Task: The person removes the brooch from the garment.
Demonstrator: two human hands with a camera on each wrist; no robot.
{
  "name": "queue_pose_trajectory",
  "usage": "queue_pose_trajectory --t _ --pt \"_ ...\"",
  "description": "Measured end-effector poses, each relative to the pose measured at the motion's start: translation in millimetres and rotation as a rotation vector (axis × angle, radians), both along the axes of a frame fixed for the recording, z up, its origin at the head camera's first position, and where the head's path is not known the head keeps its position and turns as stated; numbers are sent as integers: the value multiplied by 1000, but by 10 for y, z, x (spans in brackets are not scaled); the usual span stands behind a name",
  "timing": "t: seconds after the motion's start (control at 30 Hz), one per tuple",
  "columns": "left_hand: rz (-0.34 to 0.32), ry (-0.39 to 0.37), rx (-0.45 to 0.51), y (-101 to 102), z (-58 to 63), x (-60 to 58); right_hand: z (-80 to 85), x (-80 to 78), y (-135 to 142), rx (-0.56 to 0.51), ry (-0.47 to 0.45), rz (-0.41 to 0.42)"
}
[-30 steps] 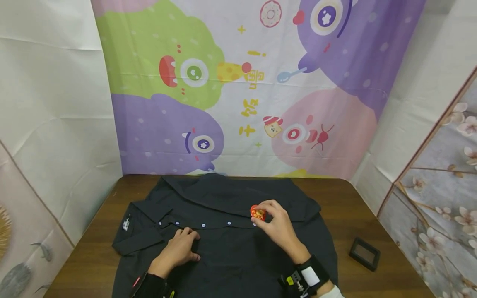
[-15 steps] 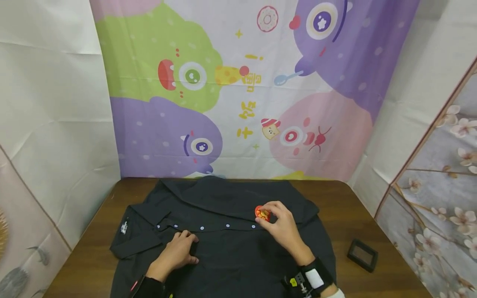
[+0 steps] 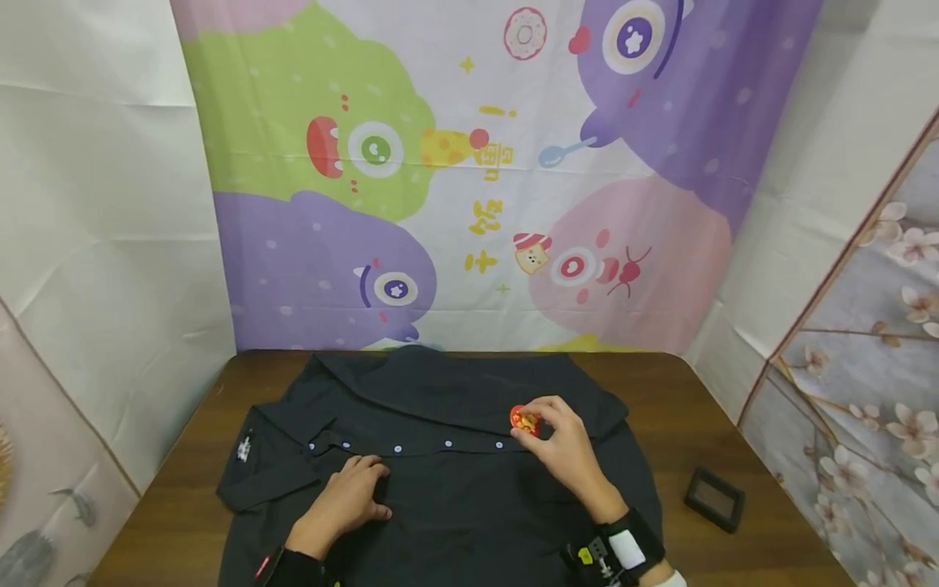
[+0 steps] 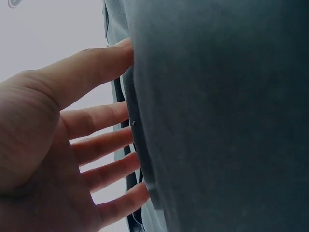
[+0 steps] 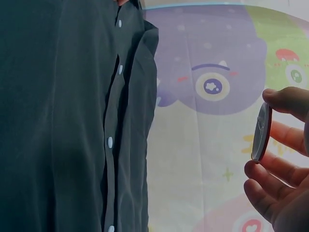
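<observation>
A dark button shirt [image 3: 455, 505] lies spread across the table, its row of pale buttons running from left to right in the head view. Over its right part, my right hand [image 3: 566, 452] pinches a round badge [image 3: 518, 421] between thumb and fingertips. The badge has a red and yellow front; the right wrist view shows its silvery back [image 5: 260, 133] nearly edge-on, held up apart from the cloth. My left hand [image 3: 348, 496] rests on the shirt below the button row. In the left wrist view its fingers [image 4: 104, 147] are spread and fairly straight, tips against the fabric.
A small black rectangular frame [image 3: 715, 499] lies on the brown wooden table [image 3: 685, 416] to the right of the shirt. Behind the table's far edge hangs a cartoon-print cloth [image 3: 469, 318]. White side panels [image 3: 110, 269] flank it.
My right hand has shifted slightly to the right, carrying the badge over the shirt. The left hand stays in place on the cloth.
</observation>
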State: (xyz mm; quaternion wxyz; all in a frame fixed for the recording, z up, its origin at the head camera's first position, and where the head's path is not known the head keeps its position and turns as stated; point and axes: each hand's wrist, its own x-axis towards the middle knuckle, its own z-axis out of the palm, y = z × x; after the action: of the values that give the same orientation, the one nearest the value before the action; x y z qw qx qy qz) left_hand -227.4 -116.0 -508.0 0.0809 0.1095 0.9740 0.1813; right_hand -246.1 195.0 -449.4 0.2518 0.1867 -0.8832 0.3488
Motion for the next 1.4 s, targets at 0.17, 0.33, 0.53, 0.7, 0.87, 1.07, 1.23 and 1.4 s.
queue_pose_trajectory --t 0.17,0.33,0.53,0.7,0.87,1.07,1.23,1.4 --pt "-39 3 14 42 -25 17 -20 75 63 -2 -8 -27" --pt "-73 1 49 75 -77 39 -50 128 126 11 -14 -43" --pt "-50 5 45 28 -55 38 -29 102 141 -3 10 -58" --pt "-57 17 26 -4 -12 35 -7 105 170 -8 3 -84" --pt "-68 31 25 18 14 21 34 102 250 -2 25 -95" --pt "-77 41 32 43 6 24 106 72 353 5 48 -111" --pt "-61 47 30 5 8 52 137 56 366 2 43 -111" --pt "-50 44 25 -26 8 64 120 31 395 -9 63 -103"
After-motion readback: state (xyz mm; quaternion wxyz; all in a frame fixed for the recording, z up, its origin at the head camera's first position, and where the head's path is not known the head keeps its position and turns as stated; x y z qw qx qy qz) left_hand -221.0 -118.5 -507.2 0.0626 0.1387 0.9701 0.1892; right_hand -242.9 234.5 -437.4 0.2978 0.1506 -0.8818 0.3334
